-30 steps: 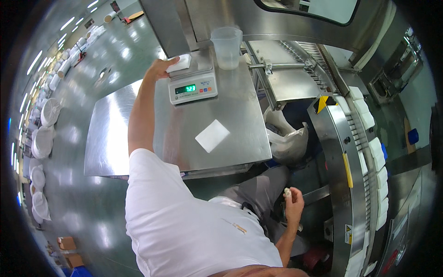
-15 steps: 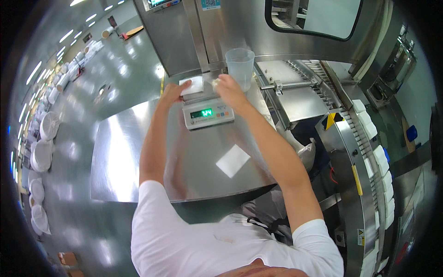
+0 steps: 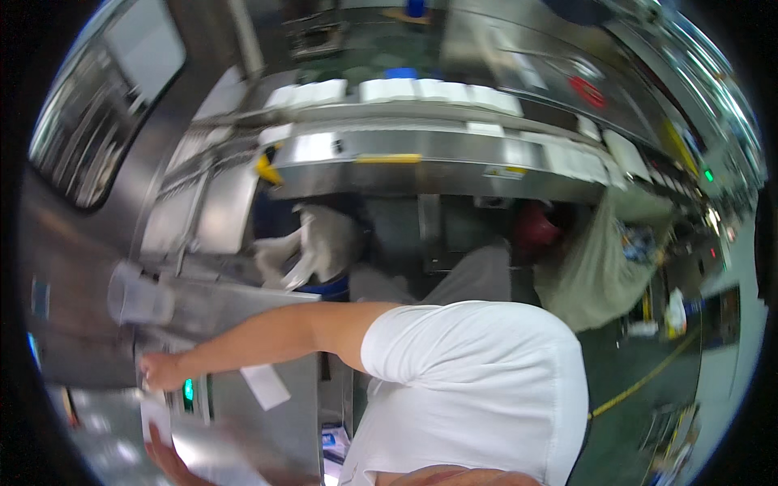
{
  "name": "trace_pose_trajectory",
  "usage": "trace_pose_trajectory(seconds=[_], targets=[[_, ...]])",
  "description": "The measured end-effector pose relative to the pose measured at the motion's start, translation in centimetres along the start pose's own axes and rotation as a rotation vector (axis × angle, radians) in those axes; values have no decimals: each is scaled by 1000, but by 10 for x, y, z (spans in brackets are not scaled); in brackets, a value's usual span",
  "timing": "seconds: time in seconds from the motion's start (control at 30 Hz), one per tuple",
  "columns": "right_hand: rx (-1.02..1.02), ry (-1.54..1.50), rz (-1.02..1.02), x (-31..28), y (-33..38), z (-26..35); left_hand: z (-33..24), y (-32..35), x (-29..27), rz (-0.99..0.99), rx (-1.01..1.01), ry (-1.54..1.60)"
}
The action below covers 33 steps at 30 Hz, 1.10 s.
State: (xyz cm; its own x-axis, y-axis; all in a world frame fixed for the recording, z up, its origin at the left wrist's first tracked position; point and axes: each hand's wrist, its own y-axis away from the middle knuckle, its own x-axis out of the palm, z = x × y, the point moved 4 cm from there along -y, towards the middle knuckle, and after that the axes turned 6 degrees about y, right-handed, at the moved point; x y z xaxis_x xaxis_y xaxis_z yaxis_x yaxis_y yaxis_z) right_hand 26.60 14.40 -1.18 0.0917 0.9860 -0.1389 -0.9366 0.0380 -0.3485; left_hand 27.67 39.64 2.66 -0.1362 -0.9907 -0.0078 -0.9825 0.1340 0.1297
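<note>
At the lower left my left hand [image 3: 166,455] is at the edge of a flat white packet [image 3: 155,415], thumb and fingers closed on it; the blur hides the exact grip. My right arm stretches left, and my right hand [image 3: 165,371] is closed just beyond the packet. Whatever its fingers hold is too small and smeared to name. Beside the hands a scale [image 3: 198,395] with a lit green display stands on the metal table [image 3: 301,356]. A white square sheet [image 3: 266,386] lies on the table nearer to my body.
A clear plastic jug [image 3: 139,295] stands beyond my right forearm. A conveyor [image 3: 324,151] with white packs [image 3: 397,91] runs across the top. Below it are a bin with a pale bag [image 3: 320,235] and a draped greenish cloth [image 3: 596,259].
The view has swung far to the right, so table, scale and hands now appear at the lower left. More of the conveyor has come into sight. Both hands remain beside the scale.
</note>
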Motion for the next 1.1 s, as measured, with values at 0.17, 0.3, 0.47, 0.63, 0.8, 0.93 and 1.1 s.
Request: trace_pose_trajectory(seconds=[0.17,0.3,0.47,0.63,0.8,0.93,1.1], targets=[[62,-476,-234,-176,129,37,-88,53,134,138,337,-858],[220,-970,-196,-259,249,53,-95,161,303,588,393,-569],[-94,-1203,-299,-315,391,102,-54,248,464,1130,364,-358],[-24,-764,-794,-366,541,142,-9,344,577,1418,386,-142],[35,-350,-1038,-381,617,153,17,415,624,1551,370,-73],[64,-194,-1225,-389,670,162,36,459,654,1649,229,-150],[152,14,-1308,-393,710,181,37,497,676,1729,210,-143]])
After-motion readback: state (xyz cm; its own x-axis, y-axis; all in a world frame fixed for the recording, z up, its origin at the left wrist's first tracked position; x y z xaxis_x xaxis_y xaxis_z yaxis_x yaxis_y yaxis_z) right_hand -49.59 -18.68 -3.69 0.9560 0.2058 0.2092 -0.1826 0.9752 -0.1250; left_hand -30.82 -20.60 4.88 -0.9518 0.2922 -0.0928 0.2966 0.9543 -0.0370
